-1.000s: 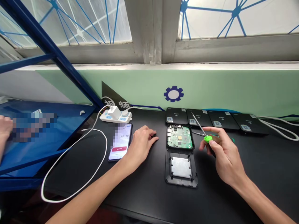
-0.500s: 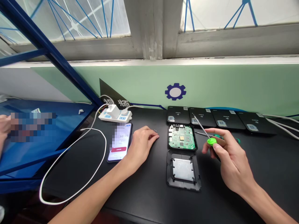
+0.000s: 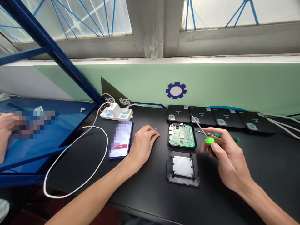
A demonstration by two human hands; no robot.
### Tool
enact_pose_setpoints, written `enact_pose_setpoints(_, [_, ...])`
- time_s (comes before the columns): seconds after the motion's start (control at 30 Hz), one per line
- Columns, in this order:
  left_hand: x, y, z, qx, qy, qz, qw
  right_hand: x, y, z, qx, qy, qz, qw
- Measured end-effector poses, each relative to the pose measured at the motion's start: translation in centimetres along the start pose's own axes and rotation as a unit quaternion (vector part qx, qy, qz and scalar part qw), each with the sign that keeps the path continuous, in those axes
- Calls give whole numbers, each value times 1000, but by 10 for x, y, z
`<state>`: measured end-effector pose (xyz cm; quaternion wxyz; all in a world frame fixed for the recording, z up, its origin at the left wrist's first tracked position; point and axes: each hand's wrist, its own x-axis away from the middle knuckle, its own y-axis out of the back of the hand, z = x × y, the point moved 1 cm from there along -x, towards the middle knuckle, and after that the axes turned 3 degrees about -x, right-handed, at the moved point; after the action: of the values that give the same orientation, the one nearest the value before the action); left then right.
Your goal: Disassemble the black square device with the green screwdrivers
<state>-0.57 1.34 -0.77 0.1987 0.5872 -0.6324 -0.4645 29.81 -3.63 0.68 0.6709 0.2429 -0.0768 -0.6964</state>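
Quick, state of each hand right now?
Left hand: open, resting palm-down, empty.
Right hand: closed, holding a green-capped screwdriver in its fingertips.

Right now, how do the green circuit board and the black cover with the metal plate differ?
The green circuit board is packed with components around a square chip, while the black cover shows only a bare silver metal plate. The board has connectors along its far edge; the cover shows none. The board lies next to the row of black device cases, and the cover lies nearer the person. Both lie flat on the black bench.
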Motion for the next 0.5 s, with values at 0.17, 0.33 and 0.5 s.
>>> enact_pose_setpoints(0.17, [0, 0, 0, -6, -7, 2, 1000, 1, 0, 0, -2, -1, 2, 1000])
enact_pose_setpoints(0.33, [1, -2, 2, -14, -31, 4, 999, 2, 0, -1, -3, 0, -6, 1000])
enact_pose_setpoints(0.5, [2, -2, 4, -21, -53, -6, 998, 2, 0, -2, 0, 11, -1, 1000])
